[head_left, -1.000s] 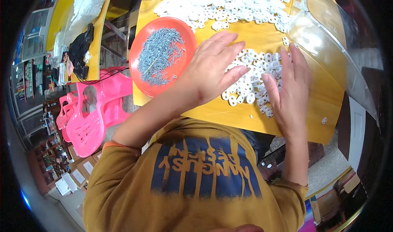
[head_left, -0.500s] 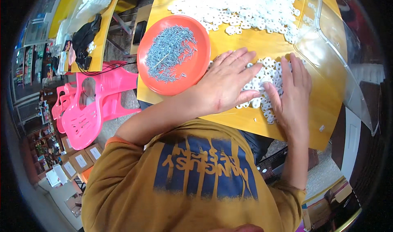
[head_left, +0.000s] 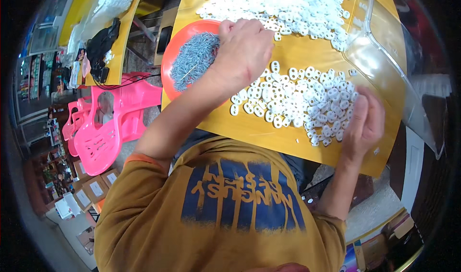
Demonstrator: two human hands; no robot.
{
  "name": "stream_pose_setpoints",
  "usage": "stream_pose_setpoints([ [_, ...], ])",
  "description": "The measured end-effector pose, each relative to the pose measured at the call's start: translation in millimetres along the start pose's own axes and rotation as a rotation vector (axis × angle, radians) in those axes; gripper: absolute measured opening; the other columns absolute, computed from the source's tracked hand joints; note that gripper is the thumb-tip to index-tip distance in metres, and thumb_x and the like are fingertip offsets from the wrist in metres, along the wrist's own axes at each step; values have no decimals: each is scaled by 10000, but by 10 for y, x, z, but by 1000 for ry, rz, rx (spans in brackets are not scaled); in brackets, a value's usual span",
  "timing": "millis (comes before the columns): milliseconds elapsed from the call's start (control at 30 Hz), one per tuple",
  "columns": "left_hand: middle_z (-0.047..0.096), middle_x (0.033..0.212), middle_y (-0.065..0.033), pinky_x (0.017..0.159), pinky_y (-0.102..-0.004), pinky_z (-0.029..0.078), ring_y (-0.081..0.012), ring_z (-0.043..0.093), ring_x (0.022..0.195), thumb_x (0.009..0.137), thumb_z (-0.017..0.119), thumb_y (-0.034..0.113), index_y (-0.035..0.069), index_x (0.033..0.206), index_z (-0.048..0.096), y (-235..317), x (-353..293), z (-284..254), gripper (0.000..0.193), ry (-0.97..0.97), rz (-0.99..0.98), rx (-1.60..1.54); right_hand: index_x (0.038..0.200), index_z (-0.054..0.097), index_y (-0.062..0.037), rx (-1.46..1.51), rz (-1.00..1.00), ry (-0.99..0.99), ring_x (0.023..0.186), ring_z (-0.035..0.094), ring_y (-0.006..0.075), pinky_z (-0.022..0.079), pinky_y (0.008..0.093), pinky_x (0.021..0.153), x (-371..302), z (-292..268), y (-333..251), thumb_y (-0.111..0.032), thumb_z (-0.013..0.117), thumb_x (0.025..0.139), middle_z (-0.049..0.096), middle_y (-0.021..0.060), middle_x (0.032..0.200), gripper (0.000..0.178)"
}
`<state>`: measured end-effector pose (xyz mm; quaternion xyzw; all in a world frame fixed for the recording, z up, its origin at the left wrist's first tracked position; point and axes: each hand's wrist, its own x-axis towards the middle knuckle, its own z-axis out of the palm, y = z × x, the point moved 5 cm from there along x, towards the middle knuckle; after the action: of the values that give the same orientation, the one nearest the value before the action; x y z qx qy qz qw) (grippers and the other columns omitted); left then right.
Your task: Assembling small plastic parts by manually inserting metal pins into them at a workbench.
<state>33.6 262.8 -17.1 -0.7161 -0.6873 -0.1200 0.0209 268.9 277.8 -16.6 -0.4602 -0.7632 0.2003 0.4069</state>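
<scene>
My left hand [head_left: 244, 53] is over the right rim of a round orange-red plate [head_left: 169, 41], its fingers curled and closed; whatever they hold is hidden. A heap of small grey screws [head_left: 194, 58] lies in that plate. Small white oval plastic pieces with two holes [head_left: 288, 94] are spread over the table in front of me, most of them one layer deep, piled thicker at the right. Beside that thicker end is my right hand [head_left: 369, 123], fingers bent and thumb against them; I cannot see what is inside.
A much larger heap of white pieces [head_left: 288, 8] covers the far side of the yellow table [head_left: 230, 133]. Along the right edge stands a clear plastic sheet or bin wall [head_left: 384, 51]. Pink plastic chairs [head_left: 103, 137] and a side table [head_left: 117, 56] are at the left.
My left hand has lifted off the white pieces and moved up and left to the plate. The right hand has shifted right and its fingers have curled. The smaller spread of pieces is now uncovered.
</scene>
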Motion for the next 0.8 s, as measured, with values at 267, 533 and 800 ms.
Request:
stream_pose_setpoints([
  [267,537,820,-58,816,-406,268,-222,488,869,760,522,172,93,846,588,182,-204,31,134,-89,94,-211,869,586,59,355,281,288,809,552,133,424,239,747,7,-59,258,-120,463,864,600,106,870,217],
  [533,508,712,-119,681,-403,338,-306,482,746,771,478,206,42,758,535,521,-8,-29,174,-151,217,-193,855,612,34,336,173,395,778,563,112,423,215,733,-9,-128,276,-174,511,853,624,84,828,231],
  [800,545,733,-92,674,-379,365,-267,514,752,747,525,172,54,764,567,486,-79,-30,126,28,345,-241,860,609,42,394,205,400,778,573,120,433,218,737,-37,-133,291,-144,513,850,624,90,830,210],
])
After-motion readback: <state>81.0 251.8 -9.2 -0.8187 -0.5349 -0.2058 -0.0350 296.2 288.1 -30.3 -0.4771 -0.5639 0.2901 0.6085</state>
